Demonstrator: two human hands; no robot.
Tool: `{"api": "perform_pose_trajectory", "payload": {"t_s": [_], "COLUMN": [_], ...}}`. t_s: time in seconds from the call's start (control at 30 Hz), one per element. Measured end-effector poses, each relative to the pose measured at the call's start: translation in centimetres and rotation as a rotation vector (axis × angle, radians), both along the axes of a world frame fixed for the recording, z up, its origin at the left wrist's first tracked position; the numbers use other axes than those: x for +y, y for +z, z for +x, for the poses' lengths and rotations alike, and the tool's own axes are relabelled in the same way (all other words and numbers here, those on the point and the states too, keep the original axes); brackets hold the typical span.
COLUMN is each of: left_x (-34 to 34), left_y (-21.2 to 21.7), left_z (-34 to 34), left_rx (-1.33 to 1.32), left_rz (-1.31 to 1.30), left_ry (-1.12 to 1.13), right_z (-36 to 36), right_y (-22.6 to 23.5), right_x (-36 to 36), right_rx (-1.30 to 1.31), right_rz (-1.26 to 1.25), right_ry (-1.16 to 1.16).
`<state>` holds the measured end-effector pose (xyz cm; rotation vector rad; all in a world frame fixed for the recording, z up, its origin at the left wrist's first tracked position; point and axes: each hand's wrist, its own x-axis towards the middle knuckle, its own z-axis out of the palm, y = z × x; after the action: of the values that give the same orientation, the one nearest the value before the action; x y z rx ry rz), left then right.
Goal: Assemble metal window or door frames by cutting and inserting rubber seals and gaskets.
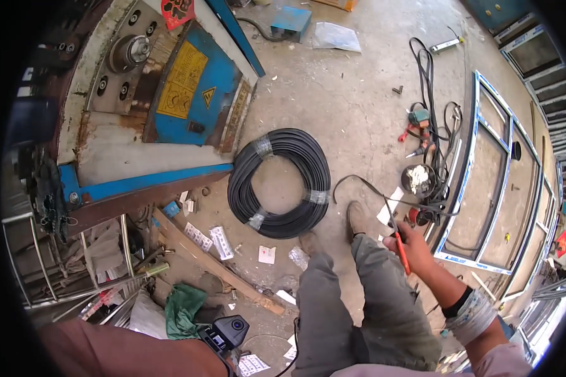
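Observation:
My right hand [415,248] is closed around a red-handled hand tool [402,252], held beside my right knee with its slim dark end pointing away from me. A thin black strip [366,182] curves over the floor toward the tool's tip; I cannot tell whether the tool touches it. In front of my shoes lies a large coil of black cable or tubing [236,182], bound with clear tape in several places. My left forearm [138,349] comes in at the lower left, with a small black camera [229,330] at its wrist. The left hand itself does not show.
A blue-and-white machine [126,151] stands at the left. Right of me lie a white-and-blue metal frame [506,182], a power tool [421,129] with loose cables, and a dark bowl [418,181]. A wooden strip [214,261], a green cloth [183,308] and paper scraps litter the floor.

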<state>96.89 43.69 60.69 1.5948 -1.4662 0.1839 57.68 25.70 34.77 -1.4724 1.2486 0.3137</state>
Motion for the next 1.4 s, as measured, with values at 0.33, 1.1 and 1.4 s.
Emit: {"api": "perform_pose_trajectory", "payload": {"t_s": [0.33, 1.1, 1.4], "left_x": [1.2, -0.9, -0.8], "left_y": [-8.8, -71.6, -73.0], "left_z": [-2.2, -16.8, -16.0], "left_rx": [0.447, 0.015, -0.025], "left_rz": [0.395, 1.339, 1.231], "left_ry": [0.098, -0.090, -0.089], "right_z": [5.0, 3.8, 4.5], "right_y": [-8.1, -45.9, -46.0], "right_x": [8.6, 17.5, 17.0], "right_rx": [-0.015, -0.253, -0.158], "right_rz": [0.225, 0.577, 0.553], "right_ry": [0.067, -0.289, -0.281]}}
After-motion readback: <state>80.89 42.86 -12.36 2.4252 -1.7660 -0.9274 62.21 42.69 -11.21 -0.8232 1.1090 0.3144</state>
